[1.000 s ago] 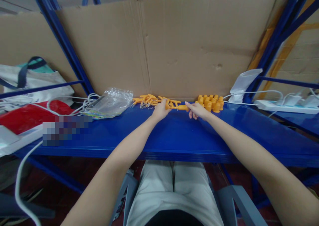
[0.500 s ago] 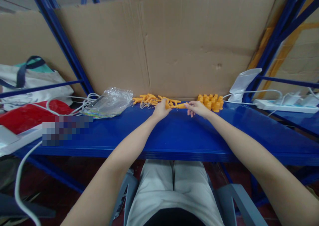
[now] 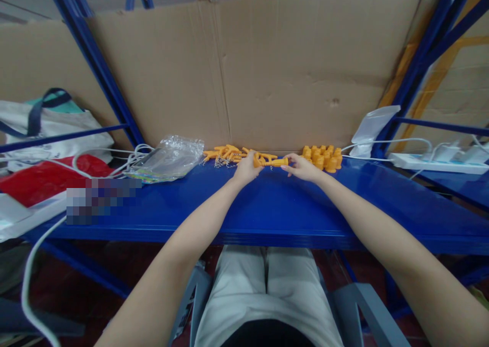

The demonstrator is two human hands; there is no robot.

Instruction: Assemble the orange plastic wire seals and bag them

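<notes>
"Where's the slim orange plastic piece?"

"Left of the orange cup-shaped plastic pieces, its farther end gripped by the left hand; the right hand narrowly brackets its nearer end, grip unclear."

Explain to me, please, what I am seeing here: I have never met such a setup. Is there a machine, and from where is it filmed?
There is no machine: a person works with two bare hands. One camera, worn on the head, looks forward and down, so the arms reach away from you.

On the blue tabletop, small orange pieces with chains lie in a pile near the left hand. Orange cup-like pieces are grouped beyond the right hand; farther left is a clear plastic bag.

The left hand holds a long orange piece. The right fingertips are at its other end; how firmly they grip is unclear.
</notes>
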